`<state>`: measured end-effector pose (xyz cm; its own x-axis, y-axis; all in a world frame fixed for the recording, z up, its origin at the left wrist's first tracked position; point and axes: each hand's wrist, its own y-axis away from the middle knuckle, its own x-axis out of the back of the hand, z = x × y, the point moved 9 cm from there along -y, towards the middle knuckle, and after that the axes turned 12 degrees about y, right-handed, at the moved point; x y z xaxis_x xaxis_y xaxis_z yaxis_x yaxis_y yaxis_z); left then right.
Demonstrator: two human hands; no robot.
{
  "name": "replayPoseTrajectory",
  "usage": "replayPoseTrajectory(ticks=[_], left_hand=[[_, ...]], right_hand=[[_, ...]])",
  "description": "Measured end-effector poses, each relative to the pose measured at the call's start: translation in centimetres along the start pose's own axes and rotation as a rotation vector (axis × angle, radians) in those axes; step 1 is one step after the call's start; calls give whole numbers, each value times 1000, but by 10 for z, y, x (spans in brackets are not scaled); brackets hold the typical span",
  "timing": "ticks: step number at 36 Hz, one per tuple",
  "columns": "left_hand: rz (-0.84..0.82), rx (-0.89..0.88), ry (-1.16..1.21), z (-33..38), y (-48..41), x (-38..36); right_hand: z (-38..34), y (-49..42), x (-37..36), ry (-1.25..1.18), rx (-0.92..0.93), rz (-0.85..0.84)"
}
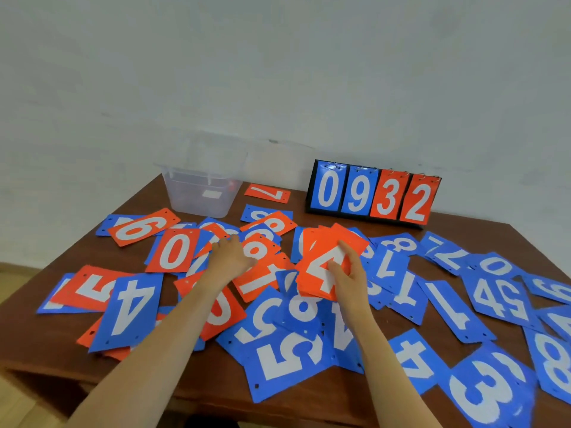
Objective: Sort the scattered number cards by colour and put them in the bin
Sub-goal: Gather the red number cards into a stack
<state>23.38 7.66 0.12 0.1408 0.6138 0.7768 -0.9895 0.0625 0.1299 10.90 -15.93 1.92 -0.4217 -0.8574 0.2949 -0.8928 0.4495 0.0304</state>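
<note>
The right hand [350, 274] clasps a stack of orange number cards [319, 284]. The left hand [230, 254] touches a loose orange card [262, 247]; whether it grips cannot be told.

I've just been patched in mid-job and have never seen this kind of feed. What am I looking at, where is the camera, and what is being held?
There is no machine here. A person is working with bare hands, and the single picture comes from a wide-angle camera worn on their head, looking forward and down. The two forearms coming in from below are theirs.

Many number cards lie scattered on the brown table. The red ones are mostly on the left, such as the red 0, and the blue ones mostly on the right, such as the blue 5. At the back stand a clear plastic bin and a flip scoreboard showing 0932.

The right hand holds a stack of red cards with a 4 on top. The left hand rests on loose red cards. Whether it grips one is unclear.
</note>
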Motion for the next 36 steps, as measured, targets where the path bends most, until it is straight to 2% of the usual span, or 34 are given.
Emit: replayPoseTrajectory(ticks=[4,9,12,15,21,23,29,36], left_hand=[[-79,45,-133,-6,-15,-2],[-110,70,-180,-13,-23,-1],[-42,13,-186,-5,-22,3],[144,-140,25,7,-17,14],[305,-250,547,29,23,35],[289,-258,731,40,42,36],[29,-143,1055,72,92,-6],[-19,-88,1050,96,135,-40]], right_hand=[[1,-18,-14,-13,-20,-13],[9,-27,-27,18,-64,-27],[13,-26,-30,5,-69,-30],[15,-22,-30,1,-55,-24],[18,-8,-19,10,-38,-15],[17,-2,-14,2,-31,-7],[13,22,6,-81,-11,19],[13,51,37,-134,-18,58]])
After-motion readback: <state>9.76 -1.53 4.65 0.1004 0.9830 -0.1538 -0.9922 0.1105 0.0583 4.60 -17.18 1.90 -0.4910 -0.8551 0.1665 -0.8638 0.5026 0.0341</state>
